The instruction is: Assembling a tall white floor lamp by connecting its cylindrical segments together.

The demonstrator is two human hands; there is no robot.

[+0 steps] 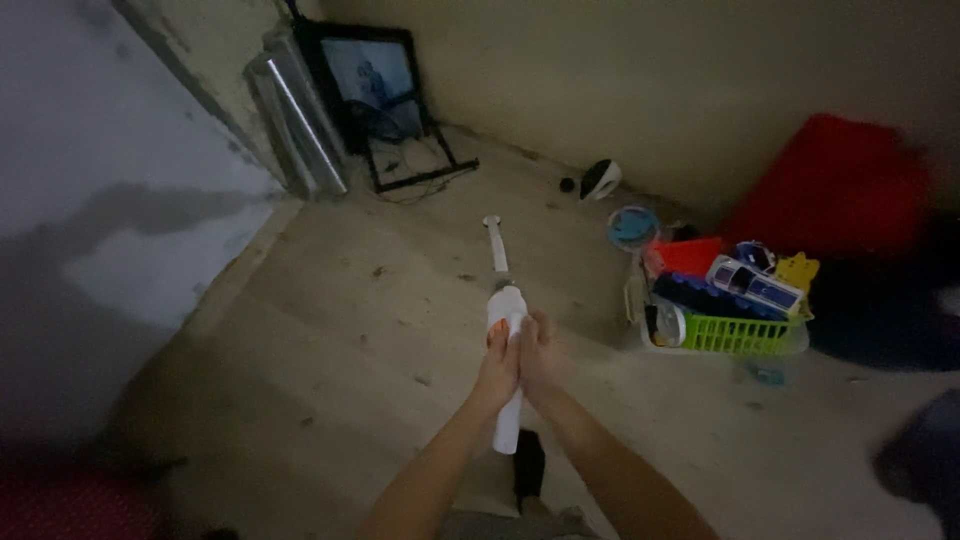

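I see a green basket (738,335) packed with clutter, red bundle (835,185) just behind it. Black-framed picture (372,95) leans far left of the basket, blue bowl (633,225) near it.

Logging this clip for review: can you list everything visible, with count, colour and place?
White tube: one, white, clasped between both hands.
White rod: one, white, on floor beyond the hands.
Basket: one, green, right, full of mixed items.
Round lid: one, blue, behind basket.
Red bulk: one, red, right wall.
Framed screen: one, black, leaning in far corner.
Left hand: gripping tube.
Right hand: gripping tube.
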